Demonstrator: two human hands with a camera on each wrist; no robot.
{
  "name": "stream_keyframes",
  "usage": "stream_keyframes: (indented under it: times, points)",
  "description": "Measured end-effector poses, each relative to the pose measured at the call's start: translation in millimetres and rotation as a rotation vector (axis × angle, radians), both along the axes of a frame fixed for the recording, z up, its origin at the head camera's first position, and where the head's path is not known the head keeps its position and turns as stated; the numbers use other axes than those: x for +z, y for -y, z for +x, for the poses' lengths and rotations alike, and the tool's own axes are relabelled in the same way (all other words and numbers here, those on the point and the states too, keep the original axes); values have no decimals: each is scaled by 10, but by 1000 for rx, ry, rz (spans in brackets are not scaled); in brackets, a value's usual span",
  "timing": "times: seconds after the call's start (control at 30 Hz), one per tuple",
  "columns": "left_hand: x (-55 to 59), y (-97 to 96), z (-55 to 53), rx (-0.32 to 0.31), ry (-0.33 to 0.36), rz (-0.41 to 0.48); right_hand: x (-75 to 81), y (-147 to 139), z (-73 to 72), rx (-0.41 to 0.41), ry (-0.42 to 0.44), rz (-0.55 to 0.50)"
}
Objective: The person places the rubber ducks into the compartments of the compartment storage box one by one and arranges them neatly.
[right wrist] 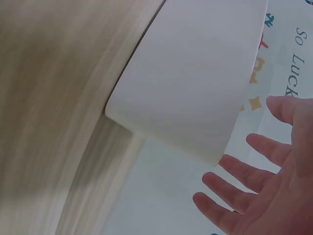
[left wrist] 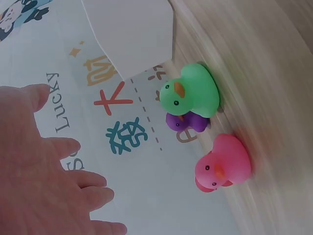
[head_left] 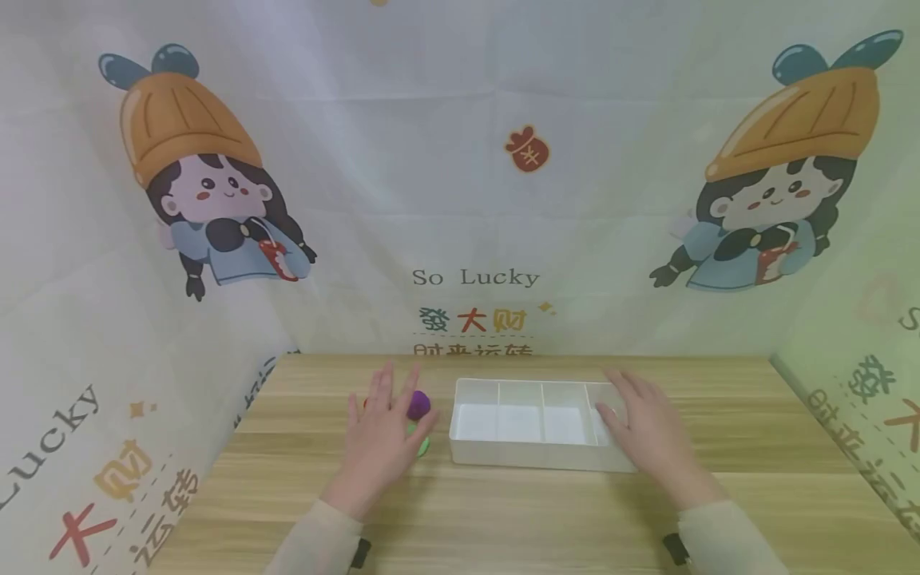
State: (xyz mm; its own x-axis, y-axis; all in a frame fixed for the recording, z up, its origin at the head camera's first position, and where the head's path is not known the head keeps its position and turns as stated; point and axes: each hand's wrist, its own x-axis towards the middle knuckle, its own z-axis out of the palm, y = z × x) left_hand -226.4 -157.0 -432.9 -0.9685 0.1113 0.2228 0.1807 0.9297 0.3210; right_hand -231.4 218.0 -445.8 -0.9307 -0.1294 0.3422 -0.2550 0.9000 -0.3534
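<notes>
My left hand (head_left: 381,439) hovers with fingers spread above a small group of toy ducks left of the box, touching none of them. The left wrist view shows a green duck (left wrist: 203,93), a purple duck (left wrist: 198,123) partly behind it, and a pink duck (left wrist: 232,156). Something red (left wrist: 201,185) peeks out behind the pink one, mostly hidden. A white divided box (head_left: 532,455) stands on the table, its visible compartments empty. Over its right end is my right hand (head_left: 650,423), fingers apart and holding nothing; whether it touches the rim I cannot tell.
The wooden table (head_left: 503,519) runs back to a printed cloth backdrop (head_left: 460,160), which also hangs along both sides. The box lies lengthwise across the table, close to the ducks on its left.
</notes>
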Motion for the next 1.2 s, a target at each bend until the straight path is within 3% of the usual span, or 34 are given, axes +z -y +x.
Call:
stream_keyframes:
  times: [0.2,0.5,1.0,1.2]
  points:
    - [-9,59,0,25,28,-16,-36,-104,44,-6,27,-70]
    - [-39,179,-19,53,42,19,-104,-200,89,10,48,-86]
    - [-49,393,-17,83,72,95,-165,-374,179,21,212,-297]
    - [-53,521,-18,90,57,120,-182,-417,231,48,221,-366]
